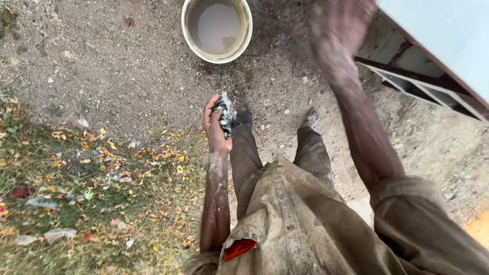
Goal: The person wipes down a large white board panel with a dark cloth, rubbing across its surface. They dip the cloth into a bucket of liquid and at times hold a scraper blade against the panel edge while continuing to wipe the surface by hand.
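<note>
My left hand (214, 126) hangs at my side, closed around a crumpled dark and white rag (225, 116). My right hand (342, 24) is raised high toward the upper right and is motion-blurred; whether it holds anything cannot be made out. A round cream bucket (246, 30) holding pale cloudy liquid stands on the dirt ahead of my feet. My dusty trousers and bare feet show below, on bare ground.
A pale blue panel with a dark red metal frame (433, 81) runs along the right. Grass with dry leaves and scraps of litter (76, 188) covers the left. Gritty bare dirt (112, 66) lies around the bucket.
</note>
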